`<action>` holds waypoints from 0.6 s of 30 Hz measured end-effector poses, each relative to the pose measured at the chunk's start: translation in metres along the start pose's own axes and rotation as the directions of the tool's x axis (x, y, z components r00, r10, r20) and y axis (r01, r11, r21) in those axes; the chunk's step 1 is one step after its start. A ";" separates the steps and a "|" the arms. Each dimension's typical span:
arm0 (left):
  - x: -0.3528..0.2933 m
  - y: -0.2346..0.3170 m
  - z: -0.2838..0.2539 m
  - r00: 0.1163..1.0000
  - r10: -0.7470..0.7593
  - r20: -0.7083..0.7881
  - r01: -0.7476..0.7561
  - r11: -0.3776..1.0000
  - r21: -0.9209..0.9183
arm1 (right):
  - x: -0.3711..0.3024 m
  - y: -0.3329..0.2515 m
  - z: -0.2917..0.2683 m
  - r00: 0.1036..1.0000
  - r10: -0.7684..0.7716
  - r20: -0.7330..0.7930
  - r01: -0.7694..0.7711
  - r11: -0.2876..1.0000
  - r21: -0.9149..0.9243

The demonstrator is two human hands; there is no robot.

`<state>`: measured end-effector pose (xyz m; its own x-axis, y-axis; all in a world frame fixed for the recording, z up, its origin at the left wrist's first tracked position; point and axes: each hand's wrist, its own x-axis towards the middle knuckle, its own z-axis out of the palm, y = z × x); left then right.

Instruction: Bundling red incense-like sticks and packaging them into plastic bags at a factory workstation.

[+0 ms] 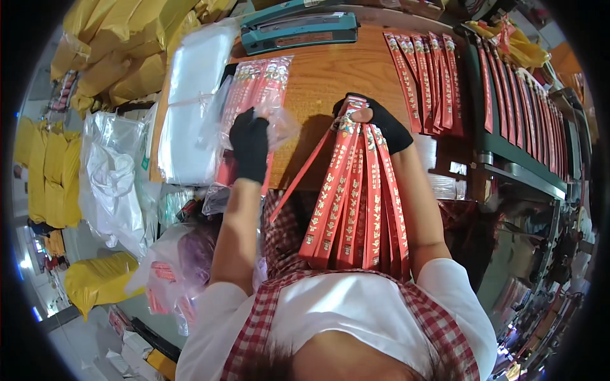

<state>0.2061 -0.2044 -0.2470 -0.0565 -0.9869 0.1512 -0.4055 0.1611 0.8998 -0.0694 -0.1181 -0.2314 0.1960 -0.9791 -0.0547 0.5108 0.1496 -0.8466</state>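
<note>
Both my hands wear black fingerless gloves. My right hand [381,124] is closed on the top end of a bundle of long narrow red packets [346,197]. The packets fan out downward in front of my apron, and one strays off to the left. My left hand [249,145] pinches a crumpled clear plastic bag [276,127] over the left part of the table. Beneath and beyond that hand lie red packets in clear bags [260,79]. How far the bag is open is hard to make out.
A stack of clear bags [194,108] lies left of my left hand. At the table's back stands a green bag sealer [298,33]. More red packets [429,82] lie to the right, beside a dark rack of red packets [515,108]. Yellow parcels [127,38] pile up at the far left.
</note>
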 end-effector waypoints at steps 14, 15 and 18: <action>-0.058 0.147 0.075 0.575 0.762 0.297 -0.811 0.580 0.082 | 0.007 -0.012 0.016 0.929 -0.332 0.161 0.226 0.856 0.464; -0.061 0.138 0.070 0.644 0.682 0.346 -0.756 0.636 0.155 | 0.003 -0.012 0.025 0.953 -0.296 0.065 0.247 0.884 0.397; -0.093 0.110 0.072 0.824 0.526 0.210 -0.549 0.834 0.063 | 0.006 0.013 0.000 0.976 -0.167 -0.139 0.208 0.906 0.370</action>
<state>0.1014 -0.0962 -0.1913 -0.4520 -0.7304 0.5121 -0.3647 0.6752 0.6412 -0.0611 -0.1223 -0.2426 -0.0104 -0.9998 0.0142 0.8130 -0.0167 -0.5821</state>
